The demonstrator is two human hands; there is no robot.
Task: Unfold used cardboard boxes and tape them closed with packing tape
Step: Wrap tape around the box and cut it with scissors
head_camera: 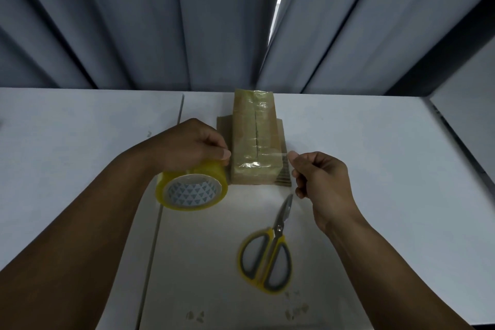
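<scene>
Scissors (267,246) lie nearest us on the white table (80,142), blades closed and pointing away, just beside our right wrist. Our right hand (321,185) pinches the free end of a clear strip (272,154) between thumb and forefinger, the other fingers curled in. Our left hand (187,144) grips the roll (191,190), fingers wrapped over its top and thumb near the place where the strip leaves it. The strip spans the near end of the box (254,136), which stands between our hands, already glossy with earlier bands and with its top seam running away from us. We cannot tell whether the strip touches the box yet. We judge the box light and fairly stiff, but its taped skin is slick, so it could slide under a sideways pull. Its bare lower sides would be the surest place to hold it. The strip is thin and clingy, likely to fold on itself if it goes slack, so we should keep it taut and hold only its ends. Flat cardboard (281,131) lies under the box and shows on both sides. Table surface is open left and right, though the box sits near the far edge, close to the grey curtain (134,21).
</scene>
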